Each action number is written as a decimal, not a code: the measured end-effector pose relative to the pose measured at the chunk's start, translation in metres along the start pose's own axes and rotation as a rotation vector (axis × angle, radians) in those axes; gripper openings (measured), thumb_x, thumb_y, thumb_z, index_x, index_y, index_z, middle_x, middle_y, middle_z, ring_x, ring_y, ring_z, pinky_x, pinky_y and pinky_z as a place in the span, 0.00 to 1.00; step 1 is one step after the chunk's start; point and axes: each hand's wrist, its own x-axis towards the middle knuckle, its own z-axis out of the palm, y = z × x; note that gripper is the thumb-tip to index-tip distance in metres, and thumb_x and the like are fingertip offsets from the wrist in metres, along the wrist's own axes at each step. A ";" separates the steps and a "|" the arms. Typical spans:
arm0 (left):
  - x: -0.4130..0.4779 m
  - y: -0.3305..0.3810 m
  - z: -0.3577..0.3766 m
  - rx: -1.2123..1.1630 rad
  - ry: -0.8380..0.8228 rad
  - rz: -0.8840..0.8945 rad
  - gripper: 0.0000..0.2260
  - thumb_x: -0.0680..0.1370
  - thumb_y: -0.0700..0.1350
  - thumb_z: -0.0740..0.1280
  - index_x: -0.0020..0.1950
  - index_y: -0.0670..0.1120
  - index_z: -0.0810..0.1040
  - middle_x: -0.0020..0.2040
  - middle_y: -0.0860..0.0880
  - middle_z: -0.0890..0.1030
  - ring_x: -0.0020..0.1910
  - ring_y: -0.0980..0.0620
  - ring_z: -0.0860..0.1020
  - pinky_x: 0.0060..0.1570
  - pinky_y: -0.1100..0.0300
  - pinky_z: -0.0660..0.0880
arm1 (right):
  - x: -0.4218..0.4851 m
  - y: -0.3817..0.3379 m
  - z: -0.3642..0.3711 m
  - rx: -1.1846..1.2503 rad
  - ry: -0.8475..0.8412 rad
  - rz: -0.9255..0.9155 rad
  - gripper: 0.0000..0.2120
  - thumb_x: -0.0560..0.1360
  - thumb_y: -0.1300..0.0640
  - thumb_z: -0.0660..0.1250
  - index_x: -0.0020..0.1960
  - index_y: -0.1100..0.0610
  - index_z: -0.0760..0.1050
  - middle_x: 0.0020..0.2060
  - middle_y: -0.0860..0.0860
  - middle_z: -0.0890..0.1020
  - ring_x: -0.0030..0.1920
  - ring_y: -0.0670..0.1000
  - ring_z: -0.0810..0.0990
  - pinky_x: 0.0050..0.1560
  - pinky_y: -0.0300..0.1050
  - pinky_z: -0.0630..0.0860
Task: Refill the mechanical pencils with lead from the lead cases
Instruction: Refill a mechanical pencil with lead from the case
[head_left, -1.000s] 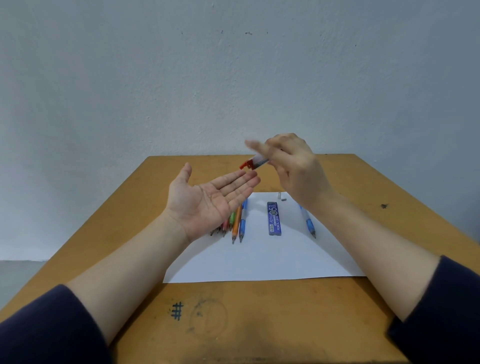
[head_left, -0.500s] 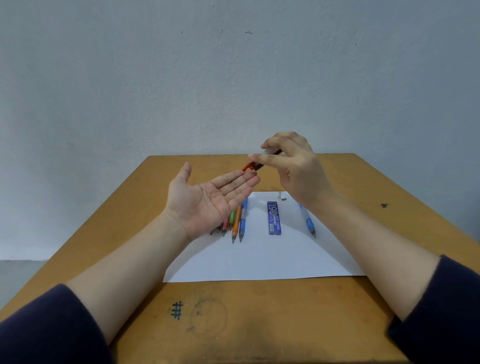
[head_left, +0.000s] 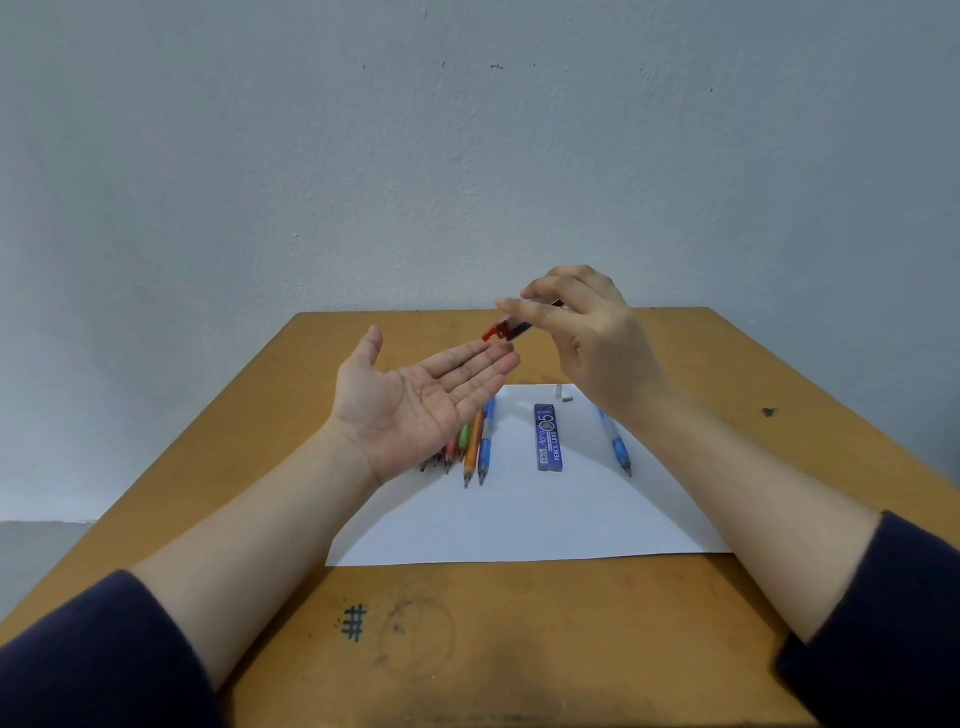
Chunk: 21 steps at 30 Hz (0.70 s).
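Observation:
My right hand (head_left: 592, 340) pinches a lead case with a red cap end (head_left: 506, 331), tilted with that end down, just above the fingertips of my left hand (head_left: 421, 402). My left hand is held flat, palm up, above the table, with nothing visible in it. Under it, several mechanical pencils (head_left: 475, 441) in blue, orange, green and red lie side by side on a white sheet of paper (head_left: 519, 519). A blue lead case (head_left: 549, 438) lies mid-sheet. Another blue pencil (head_left: 615, 447) lies to its right, partly behind my right wrist.
The wooden table (head_left: 519, 649) carries a pen-drawn hash mark (head_left: 355, 622) and smudges near its front edge. A small pale cap or eraser piece (head_left: 563, 393) lies at the far edge of the paper. A grey wall stands behind the table.
My right hand has gone on shaking the red-capped case over my left fingertips, its red end rising and dipping slightly. My left hand has stayed still.

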 end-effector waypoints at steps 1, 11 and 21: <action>0.000 0.000 0.000 0.001 -0.001 -0.001 0.43 0.77 0.69 0.47 0.67 0.29 0.68 0.64 0.30 0.74 0.64 0.33 0.74 0.64 0.40 0.68 | 0.001 -0.002 -0.001 0.015 -0.002 0.009 0.19 0.75 0.71 0.65 0.63 0.59 0.76 0.44 0.54 0.82 0.48 0.56 0.78 0.53 0.52 0.75; 0.000 0.000 0.000 -0.004 -0.008 -0.002 0.43 0.77 0.68 0.47 0.67 0.29 0.68 0.64 0.30 0.74 0.64 0.33 0.74 0.64 0.40 0.68 | 0.000 0.002 0.000 0.001 0.011 0.005 0.13 0.74 0.70 0.64 0.54 0.59 0.82 0.44 0.56 0.82 0.48 0.57 0.79 0.50 0.53 0.76; -0.001 0.000 0.002 -0.013 0.003 0.001 0.43 0.77 0.68 0.47 0.67 0.29 0.68 0.64 0.30 0.74 0.64 0.33 0.73 0.68 0.44 0.67 | 0.002 0.000 -0.001 0.006 0.014 0.002 0.14 0.75 0.70 0.63 0.55 0.60 0.81 0.44 0.56 0.83 0.48 0.57 0.79 0.50 0.53 0.76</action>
